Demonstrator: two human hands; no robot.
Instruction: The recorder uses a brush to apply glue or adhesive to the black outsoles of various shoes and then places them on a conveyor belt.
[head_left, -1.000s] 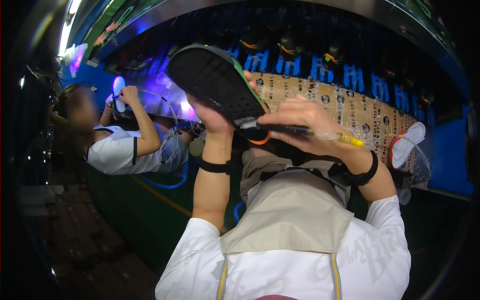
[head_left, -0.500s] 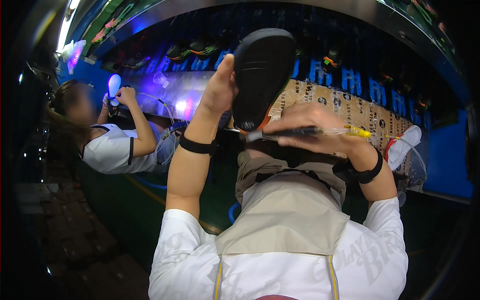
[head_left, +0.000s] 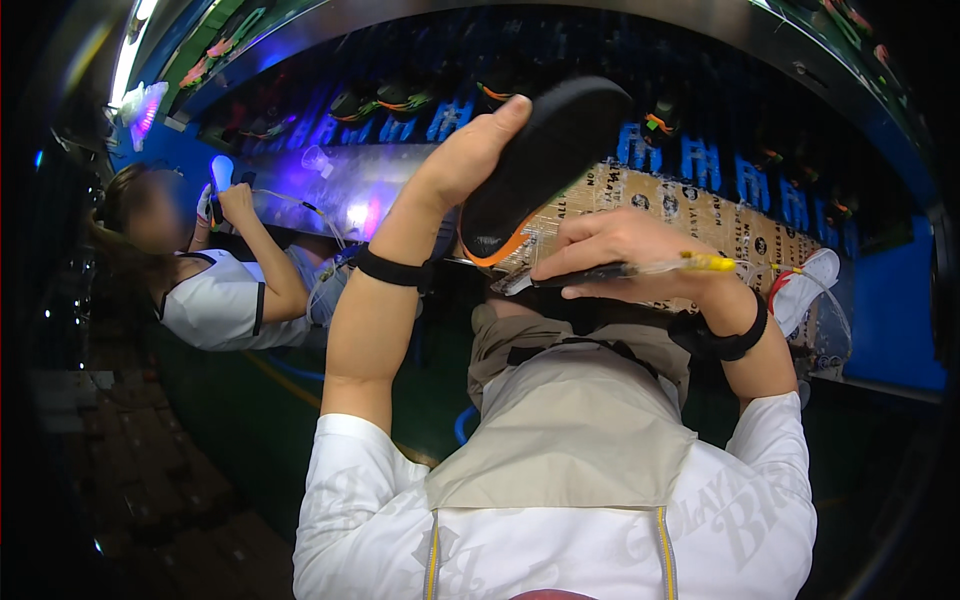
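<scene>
My left hand (head_left: pixel 468 158) is closed round the side of a black shoe (head_left: pixel 550 160), thumb up along its edge. The shoe's dark underside is turned to me, and it tilts with its upper end to the right. Orange trim runs round its lower end. In my right hand (head_left: pixel 625 240) is a slim, black-handled brush (head_left: pixel 590 276), gripped between thumb and fingers. A clear tube with a yellow fitting (head_left: pixel 708 262) runs back from the brush. Its pale tip lies just below the shoe's lower end, apparently apart from it.
Printed cardboard (head_left: pixel 735 225) covers the bench beyond my hands. Blue racks (head_left: pixel 700 165) with dark shoes line the far side. A white and red shoe (head_left: pixel 815 285) rests at the right. To the left, a co-worker (head_left: pixel 235 290) holds up a pale, blue-lit, sole-shaped piece (head_left: pixel 222 172).
My left hand has tilted the shoe, its upper end swinging right and showing more orange trim. The brush tip has dropped slightly away from the shoe's lower end. The co-worker's piece has moved a little.
</scene>
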